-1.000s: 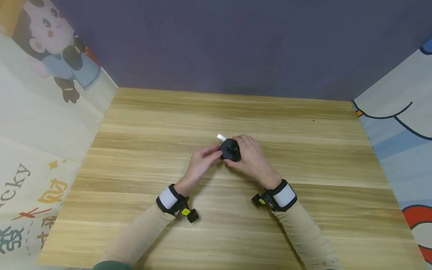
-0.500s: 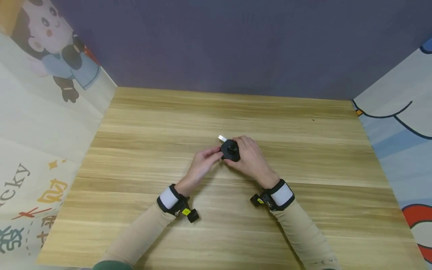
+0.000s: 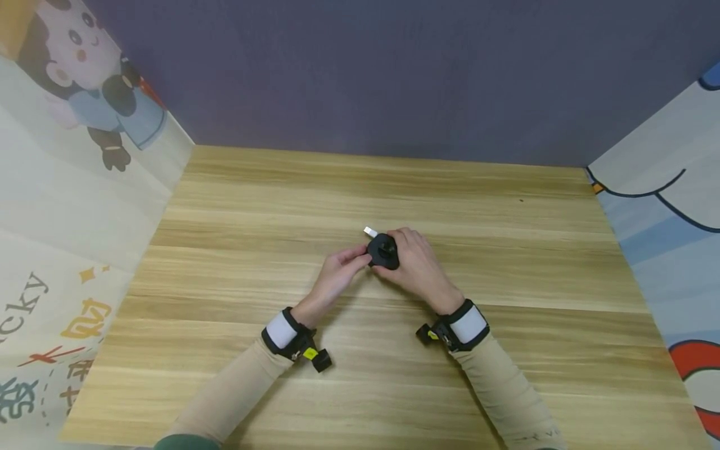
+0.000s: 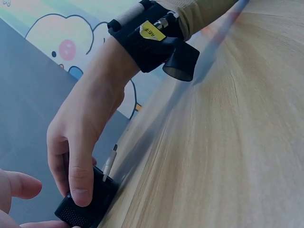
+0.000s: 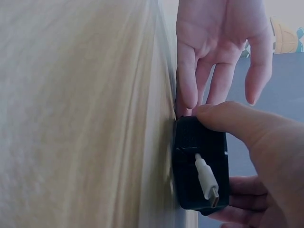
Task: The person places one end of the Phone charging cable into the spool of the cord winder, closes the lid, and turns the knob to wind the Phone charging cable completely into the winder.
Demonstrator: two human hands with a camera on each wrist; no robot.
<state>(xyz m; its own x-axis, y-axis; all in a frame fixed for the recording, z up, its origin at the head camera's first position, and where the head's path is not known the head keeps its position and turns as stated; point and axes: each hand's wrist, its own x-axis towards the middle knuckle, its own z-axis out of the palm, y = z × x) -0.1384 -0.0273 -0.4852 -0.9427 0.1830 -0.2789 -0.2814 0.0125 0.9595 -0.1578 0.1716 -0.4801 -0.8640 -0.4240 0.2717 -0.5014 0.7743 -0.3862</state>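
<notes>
My right hand (image 3: 419, 265) grips a small black many-sided box (image 3: 378, 251) with a knob-like raised part on top, thumb on one side and fingers on the other. In the right wrist view the box (image 5: 190, 190) stands close over the table, with a white USB-C plug (image 5: 206, 178) sticking out of one side. A white and silver plug (image 3: 370, 232) juts from its far left corner in the head view. The left wrist view shows a perforated side on the box (image 4: 73, 216). My left hand (image 5: 218, 42) reaches in with nearly straight fingers, fingertips right at the box's end, its thumb apart.
The wooden table (image 3: 270, 206) spreads around both hands. A dark blue-grey panel (image 3: 365, 75) rises behind it, and printed walls (image 3: 56, 206) stand left and right. Each wrist wears a strap with a small black camera (image 3: 320, 359).
The box and plug have shifted very slightly toward my body. My right wrist has moved a little to the left; the left hand has hardly moved.
</notes>
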